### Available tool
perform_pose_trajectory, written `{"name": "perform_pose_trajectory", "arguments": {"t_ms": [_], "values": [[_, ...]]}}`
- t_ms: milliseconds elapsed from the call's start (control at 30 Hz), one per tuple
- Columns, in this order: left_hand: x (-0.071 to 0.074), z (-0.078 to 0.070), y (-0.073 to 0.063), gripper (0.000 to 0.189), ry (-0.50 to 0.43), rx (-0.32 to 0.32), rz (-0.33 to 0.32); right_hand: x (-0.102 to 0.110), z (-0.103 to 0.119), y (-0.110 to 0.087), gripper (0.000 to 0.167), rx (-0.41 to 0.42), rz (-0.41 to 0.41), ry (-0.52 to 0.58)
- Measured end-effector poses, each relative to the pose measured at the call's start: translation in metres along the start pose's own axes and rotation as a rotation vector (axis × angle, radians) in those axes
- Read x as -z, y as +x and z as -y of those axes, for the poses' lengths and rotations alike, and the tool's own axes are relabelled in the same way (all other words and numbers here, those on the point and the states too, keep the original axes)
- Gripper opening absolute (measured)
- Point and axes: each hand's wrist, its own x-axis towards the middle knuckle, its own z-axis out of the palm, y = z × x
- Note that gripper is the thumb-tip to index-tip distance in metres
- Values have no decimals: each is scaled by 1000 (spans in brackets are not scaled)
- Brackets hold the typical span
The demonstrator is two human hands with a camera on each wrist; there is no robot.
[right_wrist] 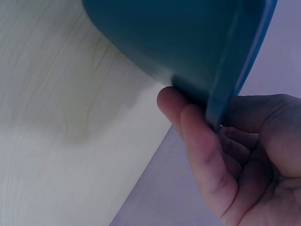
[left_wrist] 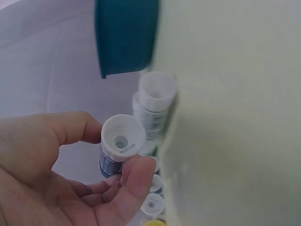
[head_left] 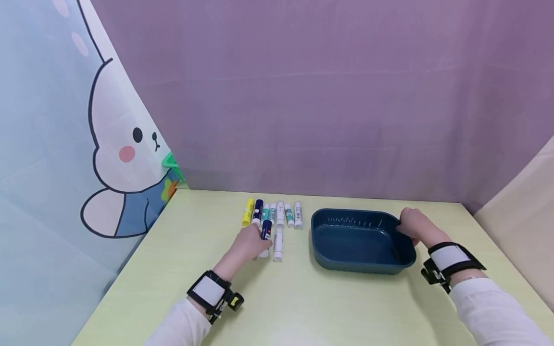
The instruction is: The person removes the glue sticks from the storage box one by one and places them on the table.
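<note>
A dark blue glue stick (head_left: pixel 266 229) with a white base is pinched between the thumb and fingers of my left hand (head_left: pixel 247 244). In the left wrist view, the round base of this glue stick (left_wrist: pixel 121 141) faces the camera. Just right of it on the table stands a white glue stick (head_left: pixel 278 246). Behind these two is a row of several more, from a yellow one (head_left: pixel 248 212) at the left to a white-and-grey one (head_left: pixel 298 215) at the right. My right hand (head_left: pixel 417 226) grips the right rim of a dark teal plastic basin (head_left: pixel 361 267), thumb and fingers on either side.
The pale wood-grain table (head_left: pixel 277 302) ends at a purple cloth backdrop (head_left: pixel 324 110). A cartoon-printed sheet (head_left: pixel 47 202) hangs along the left, and a cream cloth (head_left: pixel 525 211) covers the right side. The basin sits to the right of the glue sticks.
</note>
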Motion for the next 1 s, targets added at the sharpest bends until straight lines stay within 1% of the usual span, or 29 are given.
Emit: {"name": "perform_pose_trajectory", "arguments": {"t_ms": [100, 233, 367, 733, 833, 1000], "values": [[-5, 5, 3, 29, 21, 9, 20, 0, 0, 1, 17, -11, 7, -4], [-10, 9, 7, 26, 43, -3, 27, 0, 1, 1, 18, -19, 13, -9], [-14, 12, 11, 26, 69, -9, 34, 0, 1, 0, 18, -20, 12, -5], [-18, 12, 18, 27, 92, 21, 45, 1, 3, -1, 18, -20, 14, 2], [-19, 11, 20, 27, 92, 30, 50, 2, 2, 0, 18, -13, 13, -2], [-21, 9, 20, 29, 80, 33, 57, 0, 0, 2, 19, -21, 15, -13]]}}
